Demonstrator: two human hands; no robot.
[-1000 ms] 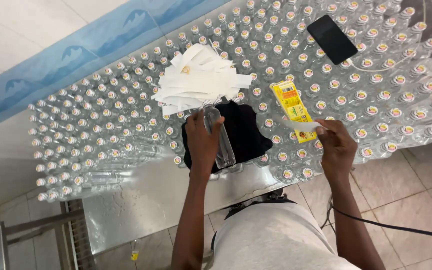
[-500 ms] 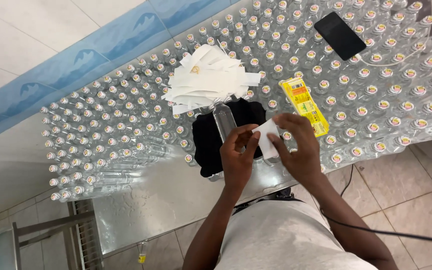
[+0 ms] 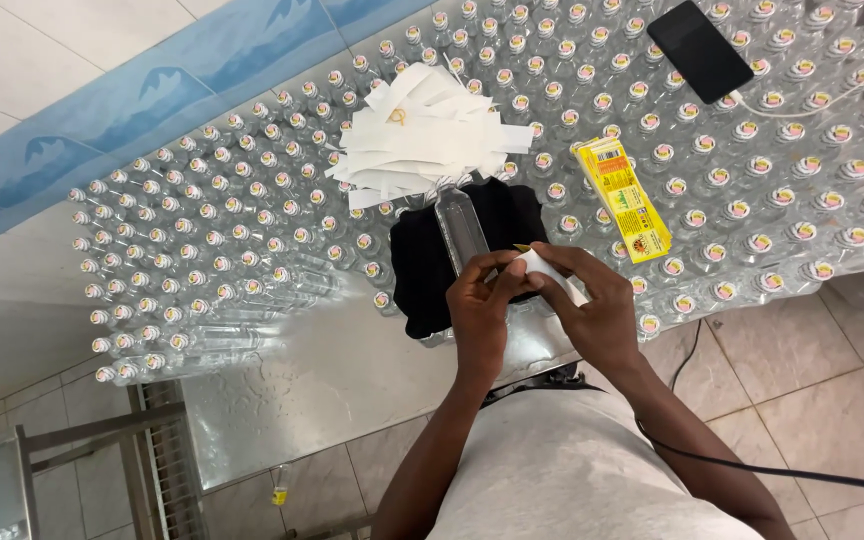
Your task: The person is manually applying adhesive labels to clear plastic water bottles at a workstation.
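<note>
Hands meet over the near edge of a shiny metal surface point(image 3: 332, 390). The left hand point(image 3: 479, 310) and the right hand point(image 3: 592, 310) both pinch a small white paper label point(image 3: 544, 270): the left grip is closed on its left end with thumb and fingertips, the right grip closed on its right side. The label sits just over the lower end of a clear plastic bottle lying on its side point(image 3: 459, 232), but whether the paper already touches the bottle cannot be told. That bottle rests on a folded black cloth point(image 3: 422, 270), which lies on top of the standing bottles near the front edge.

Around the cloth, rows of upright clear bottles with white and pink caps point(image 3: 222, 240) cover most of the surface. A loose heap of white paper strips point(image 3: 432, 135) lies on the caps just behind the cloth. To its right, a flat yellow printed packet point(image 3: 627, 195) rests on the caps, and farther back right a black phone point(image 3: 700, 50) lies there with a white cable point(image 3: 802, 108) running from it. A black cord point(image 3: 752, 465) crosses the tiled floor beside the right arm. The person wears a light grey shirt point(image 3: 572, 470).
</note>
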